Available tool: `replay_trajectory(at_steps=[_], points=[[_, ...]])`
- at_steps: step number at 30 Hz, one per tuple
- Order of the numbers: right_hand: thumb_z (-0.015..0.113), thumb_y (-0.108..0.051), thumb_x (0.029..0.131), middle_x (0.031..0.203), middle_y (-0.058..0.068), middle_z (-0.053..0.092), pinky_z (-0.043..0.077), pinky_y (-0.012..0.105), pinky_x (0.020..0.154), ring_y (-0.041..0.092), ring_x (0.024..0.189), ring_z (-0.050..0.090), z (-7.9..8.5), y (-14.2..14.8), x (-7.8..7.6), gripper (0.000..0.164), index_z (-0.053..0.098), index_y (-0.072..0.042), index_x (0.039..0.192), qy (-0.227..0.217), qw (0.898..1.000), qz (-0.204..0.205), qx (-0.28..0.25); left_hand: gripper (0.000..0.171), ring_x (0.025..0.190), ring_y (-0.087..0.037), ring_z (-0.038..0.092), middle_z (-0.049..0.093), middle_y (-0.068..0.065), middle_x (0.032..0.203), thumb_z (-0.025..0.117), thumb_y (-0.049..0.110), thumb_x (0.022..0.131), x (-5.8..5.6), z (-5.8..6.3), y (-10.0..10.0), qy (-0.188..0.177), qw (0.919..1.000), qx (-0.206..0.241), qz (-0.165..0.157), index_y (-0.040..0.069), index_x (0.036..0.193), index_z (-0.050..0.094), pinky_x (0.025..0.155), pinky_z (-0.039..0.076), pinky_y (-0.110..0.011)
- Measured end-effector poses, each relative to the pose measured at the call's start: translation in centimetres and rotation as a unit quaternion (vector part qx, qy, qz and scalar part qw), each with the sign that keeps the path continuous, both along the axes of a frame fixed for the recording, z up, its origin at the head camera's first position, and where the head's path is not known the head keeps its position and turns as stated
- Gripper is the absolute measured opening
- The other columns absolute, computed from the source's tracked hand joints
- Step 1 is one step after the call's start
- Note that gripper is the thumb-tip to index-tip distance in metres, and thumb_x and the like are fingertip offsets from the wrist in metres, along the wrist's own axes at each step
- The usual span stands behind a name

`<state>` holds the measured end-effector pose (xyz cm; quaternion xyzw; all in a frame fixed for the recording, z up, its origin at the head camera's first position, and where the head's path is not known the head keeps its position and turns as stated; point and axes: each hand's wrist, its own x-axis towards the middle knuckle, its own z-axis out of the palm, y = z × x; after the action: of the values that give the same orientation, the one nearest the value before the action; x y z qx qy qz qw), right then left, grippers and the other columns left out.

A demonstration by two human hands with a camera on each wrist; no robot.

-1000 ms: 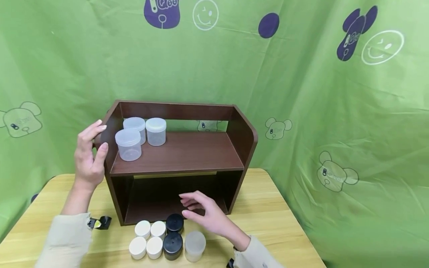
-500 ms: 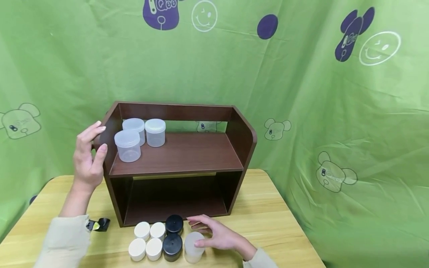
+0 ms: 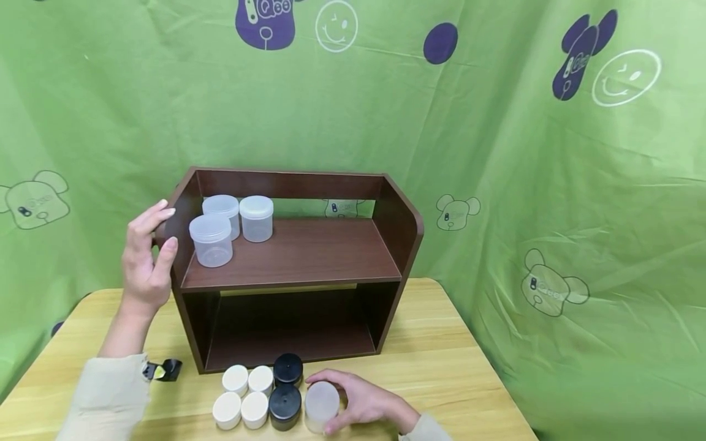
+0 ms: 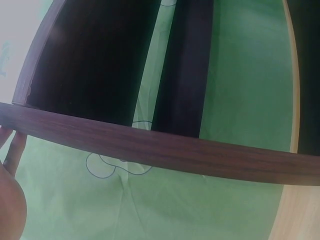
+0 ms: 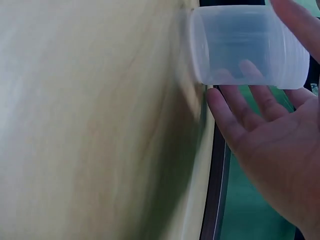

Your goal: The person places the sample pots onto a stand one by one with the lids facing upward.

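Note:
My right hand point(image 3: 361, 398) holds a clear plastic jar point(image 3: 322, 404) with a frosted lid, its thumb at the near side and its fingers at the far side. In the right wrist view the fingers point(image 5: 235, 112) show through the jar's wall. The jar stands upright beside two black-lidded jars point(image 3: 284, 404). My left hand point(image 3: 146, 254) rests against the left side panel of a dark brown two-tier shelf point(image 3: 325, 251), fingers extended. In the left wrist view its fingertips point(image 4: 15, 150) meet the panel's edge. Three similar clear jars point(image 3: 212, 248) stand at the upper tier's left end.
Several small white-lidded jars point(image 3: 227, 409) stand in two rows left of the black ones, in front of the shelf. The wooden table point(image 3: 441, 373) carries everything. A green printed curtain point(image 3: 496, 153) hangs behind and to the right.
My right hand has come down and toward me from in front of the lower tier, and its thumb and fingers have closed around the clear jar. The left hand stays at the panel.

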<state>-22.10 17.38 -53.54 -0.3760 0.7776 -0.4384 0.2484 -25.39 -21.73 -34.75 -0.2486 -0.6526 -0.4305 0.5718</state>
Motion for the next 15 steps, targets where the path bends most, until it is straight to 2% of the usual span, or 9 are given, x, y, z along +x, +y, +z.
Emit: replay_trajectory(at_steps=[8, 15], points=[[0.090, -0.018, 0.080, 0.137, -0.007, 0.063, 0.042, 0.025, 0.109, 0.004, 0.124, 0.055, -0.18, -0.06, 0.09, 0.073, 0.056, -0.013, 0.144, 0.004, 1.000, -0.017, 0.010, 0.044, 0.139, -0.022, 0.051, 0.055, -0.036, 0.134, 0.053, 0.020, 0.098, -0.08, -0.02, 0.02, 0.002, 1.0000, 0.002, 0.000, -0.016, 0.124, 0.056, 0.120, 0.040, -0.029], [0.090, -0.020, 0.079, 0.133, -0.009, 0.065, 0.043, 0.026, 0.108, 0.004, 0.120, 0.057, 0.36, -0.15, 0.16, 0.069, 0.059, -0.018, 0.140, 0.022, 0.999, -0.033, 0.011, 0.044, 0.140, -0.021, 0.051, 0.055, -0.035, 0.135, 0.053, 0.020, 0.099, -0.25, -0.21, -0.18, 0.000, 1.0000, 0.002, 0.001, -0.016, 0.124, 0.056, 0.119, 0.040, -0.028]])
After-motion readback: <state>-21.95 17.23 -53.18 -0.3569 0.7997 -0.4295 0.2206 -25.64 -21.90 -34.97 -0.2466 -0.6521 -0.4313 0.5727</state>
